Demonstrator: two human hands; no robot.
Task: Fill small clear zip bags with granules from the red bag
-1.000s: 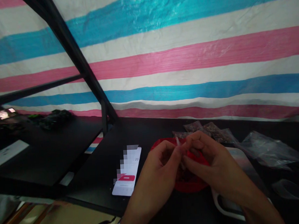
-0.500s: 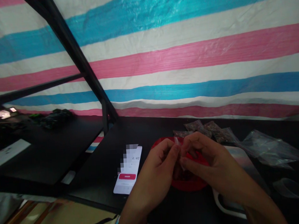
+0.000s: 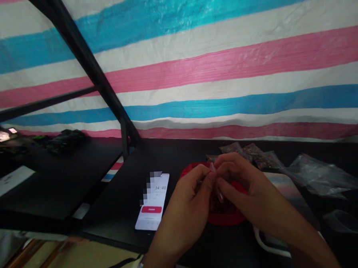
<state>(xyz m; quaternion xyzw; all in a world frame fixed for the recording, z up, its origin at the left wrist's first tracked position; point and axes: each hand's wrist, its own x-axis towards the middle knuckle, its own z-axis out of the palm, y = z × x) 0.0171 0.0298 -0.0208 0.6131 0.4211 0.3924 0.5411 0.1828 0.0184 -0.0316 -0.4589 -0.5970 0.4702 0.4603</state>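
Over a red bowl-like container (image 3: pixel 231 219) on the black table, both of my hands pinch a small clear plastic bag (image 3: pixel 220 195) at its top. My left hand (image 3: pixel 190 205) has thumb and forefinger closed on the bag's left side. Fingers of my right hand (image 3: pixel 249 186) are bent round the right side, close against the left fingertips. Dark bits lie inside the red container, partly covered by my hands. How much the bag holds is hidden by my fingers. Just behind the container lie several small clear bags of brown bits (image 3: pixel 253 152).
A lit phone (image 3: pixel 150 219) lies left of my hands. On the right are a silver-topped device with a white rim (image 3: pixel 293 192), a pile of clear plastic bags (image 3: pixel 319 174) and a clear plastic cup (image 3: pixel 344 222). A black metal frame (image 3: pixel 94 74) stands before the striped sheet.
My fingers have shifted slightly on the small bag, and more of its lower part shows between my hands. The whole view has moved a little.
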